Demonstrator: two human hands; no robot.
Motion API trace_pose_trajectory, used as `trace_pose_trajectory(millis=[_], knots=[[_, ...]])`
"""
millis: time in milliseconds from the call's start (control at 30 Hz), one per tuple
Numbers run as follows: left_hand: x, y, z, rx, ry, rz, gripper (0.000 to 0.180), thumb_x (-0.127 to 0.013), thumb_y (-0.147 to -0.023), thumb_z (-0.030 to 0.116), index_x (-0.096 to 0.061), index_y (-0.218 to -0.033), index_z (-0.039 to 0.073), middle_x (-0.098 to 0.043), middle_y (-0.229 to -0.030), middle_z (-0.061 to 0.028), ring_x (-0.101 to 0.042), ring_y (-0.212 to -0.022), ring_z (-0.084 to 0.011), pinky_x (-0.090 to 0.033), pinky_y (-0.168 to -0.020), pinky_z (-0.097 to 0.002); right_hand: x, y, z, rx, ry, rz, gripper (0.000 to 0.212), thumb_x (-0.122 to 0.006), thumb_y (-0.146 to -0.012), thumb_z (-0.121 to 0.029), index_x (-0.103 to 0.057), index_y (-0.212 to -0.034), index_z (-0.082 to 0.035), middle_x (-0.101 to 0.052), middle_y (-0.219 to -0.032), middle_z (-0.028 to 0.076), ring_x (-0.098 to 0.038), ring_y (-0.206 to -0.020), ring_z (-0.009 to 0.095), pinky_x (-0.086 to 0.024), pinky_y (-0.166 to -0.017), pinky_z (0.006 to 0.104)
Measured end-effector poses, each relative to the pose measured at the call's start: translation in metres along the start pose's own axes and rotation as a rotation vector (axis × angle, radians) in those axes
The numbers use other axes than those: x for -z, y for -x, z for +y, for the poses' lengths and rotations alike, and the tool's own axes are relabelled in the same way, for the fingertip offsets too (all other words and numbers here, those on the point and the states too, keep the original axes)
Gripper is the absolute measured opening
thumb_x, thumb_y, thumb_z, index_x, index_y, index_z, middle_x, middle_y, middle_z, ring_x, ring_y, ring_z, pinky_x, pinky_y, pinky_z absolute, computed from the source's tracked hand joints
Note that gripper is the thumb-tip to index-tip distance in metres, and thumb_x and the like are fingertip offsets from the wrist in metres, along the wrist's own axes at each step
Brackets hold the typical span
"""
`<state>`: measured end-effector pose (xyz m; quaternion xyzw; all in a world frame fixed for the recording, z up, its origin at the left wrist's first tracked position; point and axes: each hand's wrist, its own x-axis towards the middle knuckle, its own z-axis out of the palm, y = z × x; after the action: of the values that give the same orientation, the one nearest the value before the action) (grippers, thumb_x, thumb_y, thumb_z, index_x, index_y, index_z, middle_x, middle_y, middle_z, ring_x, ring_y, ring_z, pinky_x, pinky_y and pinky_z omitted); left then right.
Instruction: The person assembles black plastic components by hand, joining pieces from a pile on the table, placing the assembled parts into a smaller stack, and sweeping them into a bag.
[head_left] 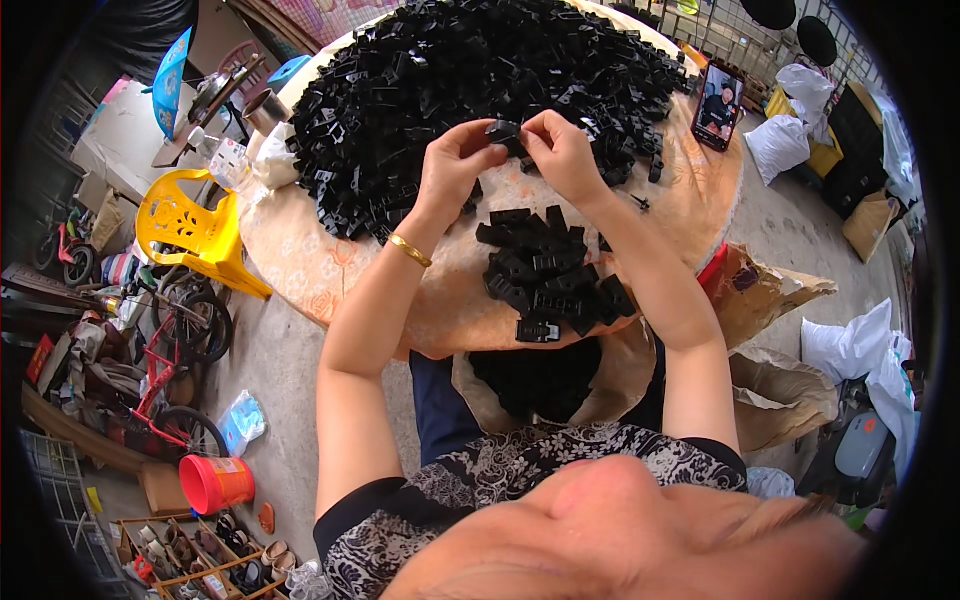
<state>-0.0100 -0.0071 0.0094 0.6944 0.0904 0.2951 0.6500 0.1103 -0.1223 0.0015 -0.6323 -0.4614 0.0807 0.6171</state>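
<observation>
Over the round table, my left hand pinches a small black plastic part between thumb and fingers. The fingertips of my right hand close on the other end of that same part. Just beyond both hands spreads a large heap of black plastic parts. Nearer to me, between my forearms, lies a smaller pile of blocky black parts. One single part sits at the table's near edge. Fine detail of the held part is hidden by my fingers.
A patterned peach cloth covers the table. A phone stands at its right. Below the near edge, an open sack holds black material. A yellow chair, a red bucket and a small bicycle stand left; white sacks lie right.
</observation>
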Motion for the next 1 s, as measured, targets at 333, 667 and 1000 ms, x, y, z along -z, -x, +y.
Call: trace_pose_trajectory(millis=[333,667,1000], knots=[[-0.001,0.006,0.011,0.048,0.426,-0.013,0.028,-0.059,-0.084,0.003,-0.057,-0.111,-0.001,-0.062,-0.096,-0.0082,-0.061,-0.087,-0.0156,-0.052,-0.080,-0.0287,-0.002,0.001,-0.010,-0.050,-0.410,-0.080,0.034,-0.061,-0.086,-0.023,-0.057,-0.109,0.002,-0.061,-0.100,0.007,-0.056,-0.088,0.013,-0.046,-0.075,0.0245],[-0.009,0.031,0.058,-0.103,-0.627,-0.769,0.042,-0.070,-0.077,0.017,-0.056,-0.115,0.009,-0.061,-0.078,-0.0032,-0.058,-0.072,-0.0083,-0.048,-0.067,-0.0232,0.045,-0.023,0.030,0.258,0.369,-0.020,0.022,-0.062,-0.080,-0.021,-0.066,-0.094,-0.005,-0.067,-0.084,0.010,-0.063,-0.075,0.021,-0.049,-0.070,0.0284],[0.002,-0.020,0.011,-0.027,-0.486,-0.217,0.019,-0.057,-0.085,0.012,-0.064,-0.098,0.001,-0.065,-0.080,-0.0013,-0.053,-0.067,-0.0056,-0.044,-0.061,-0.0202,0.020,-0.008,0.037,0.432,0.868,-0.313,0.022,-0.066,-0.069,-0.011,-0.065,-0.091,-0.011,-0.050,-0.121,0.008,-0.043,-0.116,0.025,-0.038,-0.093,0.0411]])
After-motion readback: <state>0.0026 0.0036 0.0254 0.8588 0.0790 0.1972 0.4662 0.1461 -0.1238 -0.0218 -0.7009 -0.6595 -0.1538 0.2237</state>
